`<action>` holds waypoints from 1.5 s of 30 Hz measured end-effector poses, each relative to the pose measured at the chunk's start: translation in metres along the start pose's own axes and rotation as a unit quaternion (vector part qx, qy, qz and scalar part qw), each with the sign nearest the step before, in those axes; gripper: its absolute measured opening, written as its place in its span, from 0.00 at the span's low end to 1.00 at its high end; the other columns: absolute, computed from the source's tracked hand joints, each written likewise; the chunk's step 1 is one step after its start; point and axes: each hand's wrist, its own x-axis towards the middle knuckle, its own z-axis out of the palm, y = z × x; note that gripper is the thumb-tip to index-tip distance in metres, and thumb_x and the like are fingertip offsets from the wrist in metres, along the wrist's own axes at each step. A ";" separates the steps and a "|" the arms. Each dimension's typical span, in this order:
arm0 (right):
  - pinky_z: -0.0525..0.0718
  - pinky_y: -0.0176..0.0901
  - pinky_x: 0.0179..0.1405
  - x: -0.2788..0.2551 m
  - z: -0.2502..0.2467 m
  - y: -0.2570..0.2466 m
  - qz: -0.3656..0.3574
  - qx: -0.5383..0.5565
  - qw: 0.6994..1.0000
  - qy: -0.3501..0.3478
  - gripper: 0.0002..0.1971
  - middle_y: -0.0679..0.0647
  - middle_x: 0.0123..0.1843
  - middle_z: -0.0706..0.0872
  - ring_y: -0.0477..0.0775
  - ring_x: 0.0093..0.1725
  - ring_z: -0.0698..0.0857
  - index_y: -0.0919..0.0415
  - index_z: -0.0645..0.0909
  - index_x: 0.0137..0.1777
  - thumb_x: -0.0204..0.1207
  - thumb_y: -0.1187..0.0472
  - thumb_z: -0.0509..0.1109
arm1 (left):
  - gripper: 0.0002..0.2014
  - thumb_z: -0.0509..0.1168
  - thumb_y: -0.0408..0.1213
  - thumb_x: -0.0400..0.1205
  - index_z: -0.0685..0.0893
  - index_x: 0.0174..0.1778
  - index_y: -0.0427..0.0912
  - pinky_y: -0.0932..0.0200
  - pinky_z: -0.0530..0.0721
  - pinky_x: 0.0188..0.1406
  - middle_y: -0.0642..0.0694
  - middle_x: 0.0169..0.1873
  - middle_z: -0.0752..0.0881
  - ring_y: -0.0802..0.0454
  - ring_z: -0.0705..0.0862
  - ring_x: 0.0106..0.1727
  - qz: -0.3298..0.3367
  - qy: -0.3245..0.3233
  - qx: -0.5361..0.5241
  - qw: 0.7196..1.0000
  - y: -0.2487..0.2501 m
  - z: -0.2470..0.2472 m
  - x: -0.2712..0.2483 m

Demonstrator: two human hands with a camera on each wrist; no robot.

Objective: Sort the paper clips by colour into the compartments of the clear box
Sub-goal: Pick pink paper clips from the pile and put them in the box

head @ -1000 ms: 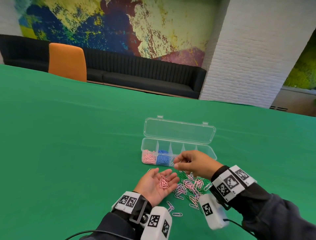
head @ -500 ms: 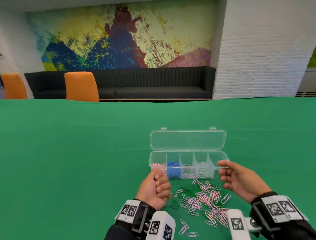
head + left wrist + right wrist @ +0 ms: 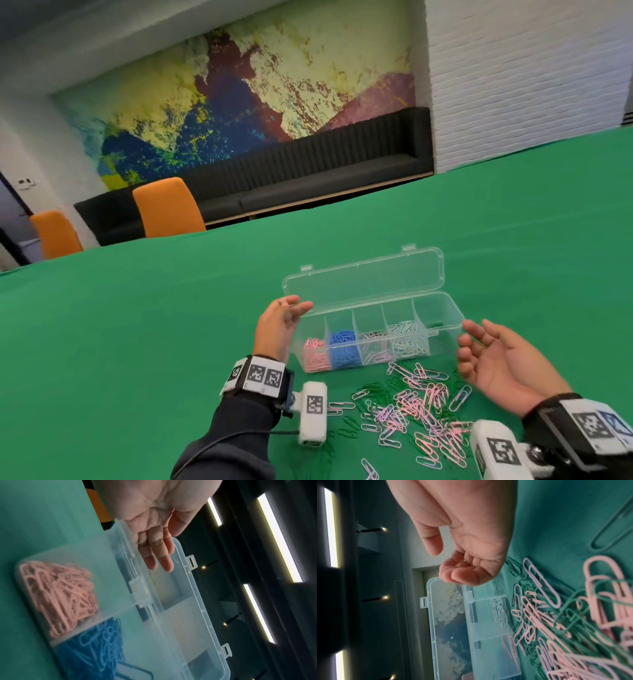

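The clear box [image 3: 445, 310] lies on the green table with its lid [image 3: 363, 286] folded back. From left to right its compartments hold pink clips [image 3: 315, 354], blue clips [image 3: 344, 347], a few mixed pale clips [image 3: 375, 347], white clips [image 3: 407, 339] and a few green ones [image 3: 436, 323]. My left hand [image 3: 296, 308] is open and empty at the box's left end, its straight fingers [image 3: 157, 555] against the lid's corner. At the right end my right hand [image 3: 479, 342] is open, palm inward, holding nothing. Loose pink, green and lilac clips [image 3: 411, 411] are piled in front of the box.
Stray clips [image 3: 340, 407] lie near my left wrist, and one more [image 3: 370, 469] near the front edge. Two orange chairs [image 3: 168, 207] and a black bench [image 3: 308, 181] stand beyond the table's far side. Bare green cloth [image 3: 137, 342] spreads to the left.
My left hand, which cupped pink clips and then closed over the box's left end, is now open and empty beside it. My right hand moved from the pile to the box's right end.
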 end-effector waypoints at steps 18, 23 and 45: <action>0.78 0.33 0.19 -0.007 -0.003 -0.019 -0.003 0.003 0.997 0.072 0.10 0.52 0.29 0.79 0.48 0.23 0.78 0.58 0.79 0.38 0.56 0.58 0.72 | 0.06 0.64 0.34 0.82 0.84 0.52 0.45 0.72 0.78 0.45 0.54 0.46 0.85 0.64 0.79 0.41 0.195 -0.474 0.489 0.706 0.016 0.066 -0.098; 0.75 0.35 0.22 -0.001 -0.018 -0.019 0.005 -0.021 0.991 0.134 0.10 0.52 0.32 0.76 0.48 0.29 0.74 0.58 0.77 0.40 0.80 0.60 0.57 | 0.10 0.67 0.35 0.80 0.81 0.56 0.37 0.63 0.70 0.45 0.41 0.52 0.83 0.49 0.78 0.49 0.213 -0.488 0.600 0.597 -0.009 0.093 -0.107; 0.86 0.43 0.26 -0.002 -0.002 -0.005 0.071 -0.078 0.992 0.066 0.11 0.61 0.38 0.80 0.58 0.37 0.81 0.62 0.77 0.43 0.81 0.58 0.57 | 0.06 0.69 0.35 0.79 0.80 0.48 0.42 0.74 0.78 0.36 0.56 0.35 0.80 0.64 0.77 0.33 0.210 -0.311 0.428 0.822 0.022 0.111 -0.100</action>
